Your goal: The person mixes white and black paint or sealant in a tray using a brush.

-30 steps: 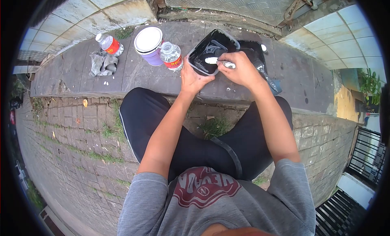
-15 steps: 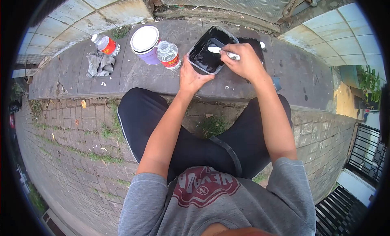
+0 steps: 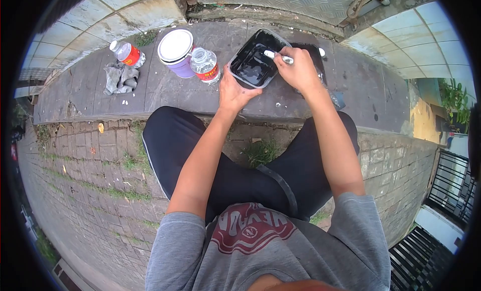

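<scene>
You can see only part of the white-handled tool (image 3: 269, 54): your right hand (image 3: 300, 68) covers its middle, and its working end can't be made out against the glossy black contents (image 3: 255, 68) of the tub (image 3: 245, 45). That same hand and forearm hide part of the black tray (image 3: 314, 54) lying on the ledge (image 3: 185, 98) beside the tub, as well as part of the grey-blue item (image 3: 337, 98) near your right knee; you can't tell what that item is.

Your right hand is closed in a pinch on the tool's handle, over the tub's right side. Your left hand (image 3: 235, 93) is partly open, grasping the tub's near left corner with the thumb along the near side; some of its fingertips are out of sight.

To the tub's left stand the uncapped bottle (image 3: 209, 73) and the purple can (image 3: 183, 69) with its white lid (image 3: 175, 45). Farther left, the capped bottle (image 3: 131, 55) tilts over beside the crumpled grey rag (image 3: 120, 80).
</scene>
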`<state>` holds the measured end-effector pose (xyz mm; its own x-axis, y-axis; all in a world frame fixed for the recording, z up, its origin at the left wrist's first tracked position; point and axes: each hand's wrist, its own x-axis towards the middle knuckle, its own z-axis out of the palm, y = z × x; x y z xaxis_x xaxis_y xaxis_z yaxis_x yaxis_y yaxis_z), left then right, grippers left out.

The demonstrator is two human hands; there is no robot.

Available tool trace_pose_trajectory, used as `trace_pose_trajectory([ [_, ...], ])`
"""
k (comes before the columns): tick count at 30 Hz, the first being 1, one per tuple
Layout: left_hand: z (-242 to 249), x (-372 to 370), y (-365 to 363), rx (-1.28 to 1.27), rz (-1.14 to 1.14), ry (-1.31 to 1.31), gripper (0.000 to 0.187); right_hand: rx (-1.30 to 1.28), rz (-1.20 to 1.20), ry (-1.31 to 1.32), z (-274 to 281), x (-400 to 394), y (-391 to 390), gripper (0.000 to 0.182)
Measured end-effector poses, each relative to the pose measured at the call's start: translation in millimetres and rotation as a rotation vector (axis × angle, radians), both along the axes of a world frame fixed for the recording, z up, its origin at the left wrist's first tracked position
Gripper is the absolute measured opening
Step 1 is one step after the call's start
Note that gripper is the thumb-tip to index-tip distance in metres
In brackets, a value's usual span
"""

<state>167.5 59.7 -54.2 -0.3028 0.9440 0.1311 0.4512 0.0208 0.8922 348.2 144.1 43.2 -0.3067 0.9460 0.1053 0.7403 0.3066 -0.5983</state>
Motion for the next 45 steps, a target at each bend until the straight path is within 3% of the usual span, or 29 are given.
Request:
trace_pose_trajectory([
  [10,-1.2,0.1,0.2,0.009,-0.002,-0.001,0.107,-0.021,0.205,0.239,-5.7,-9.3,-18.5,0.022],
  [11,-2.8,0.3,0.2,0.016,-0.004,0.001,0.107,-0.216,0.156,0.286,-4.7,-8.2,-16.3,0.024],
  [14,-5.0,-0.2,-0.4,0.041,-0.007,0.006,0.109,-0.227,0.085,0.273,2.3,0.4,-6.6,0.025],
  [18,-2.5,0.6,-1.3,0.042,-0.011,0.007,0.110,-0.025,0.011,0.116,-3.3,8.3,9.8,0.030],
  [25,-1.9,0.4,-1.3,0.015,-0.012,0.006,0.109,-0.358,-0.023,0.511,-18.7,-8.4,12.1,0.027],
  [28,-3.8,-0.5,-0.1,0.032,-0.010,-0.001,0.108,-0.486,0.000,0.577,-22.0,-10.3,2.4,0.026],
  [31,-2.2,0.5,-0.1,0.028,-0.011,-0.019,0.108,-0.540,-0.127,0.531,-0.9,-7.8,-5.0,0.027],
  [34,-1.6,0.5,-0.8,0.039,-0.017,0.019,0.107,-0.435,-0.183,0.428,6.0,-1.1,8.3,0.025],
  [38,-5.1,0.8,1.2,0.023,-0.011,0.028,0.107,-0.253,-0.180,0.477,-14.3,-1.8,21.3,0.028],
  [42,2.1,1.6,0.6,-0.019,0.006,-0.008,0.107,-0.393,-0.228,0.673,-15.8,-16.2,18.8,0.027],
  [45,0.8,2.2,1.1,-0.005,0.001,-0.025,0.107,-0.462,-0.127,0.632,-17.1,-17.2,10.6,0.028],
])
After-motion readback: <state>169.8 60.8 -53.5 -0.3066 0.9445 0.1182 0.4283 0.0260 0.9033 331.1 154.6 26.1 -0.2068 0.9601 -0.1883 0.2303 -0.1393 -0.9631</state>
